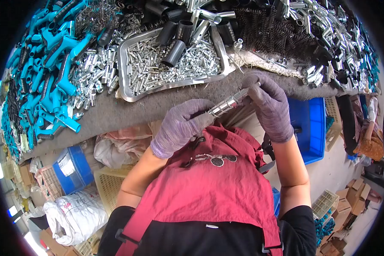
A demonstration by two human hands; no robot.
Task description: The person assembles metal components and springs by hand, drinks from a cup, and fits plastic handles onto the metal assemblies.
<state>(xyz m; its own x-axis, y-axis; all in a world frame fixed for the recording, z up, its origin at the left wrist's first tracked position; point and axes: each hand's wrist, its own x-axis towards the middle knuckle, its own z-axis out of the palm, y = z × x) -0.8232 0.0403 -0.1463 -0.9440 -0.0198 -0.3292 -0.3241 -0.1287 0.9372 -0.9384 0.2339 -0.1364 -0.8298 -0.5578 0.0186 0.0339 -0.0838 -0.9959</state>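
A shiny metal tube with a coil spring around it [225,105] is held between my two gloved hands, above the red apron. My left hand [181,126], in a purple knit glove, is closed around the tube's lower left end. At the upper right end, the fingers of my right hand [271,104] are closed on the tip, which they partly hide. Just beyond my hands, on the bench, sits a metal tray [158,91] filled with small metal pins [147,64]. Several black tubes [173,53] lie on top of the pins.
Teal pistol-shaped handles [64,81] are heaped at the bench's left, beside metal fittings [100,66]. Dark springs [269,36] and metal tubes [307,19] cover the right. Below the bench edge are a blue bin [318,132], a blue drum [74,170] and a white sack [79,215]. Another person [369,136] is far right.
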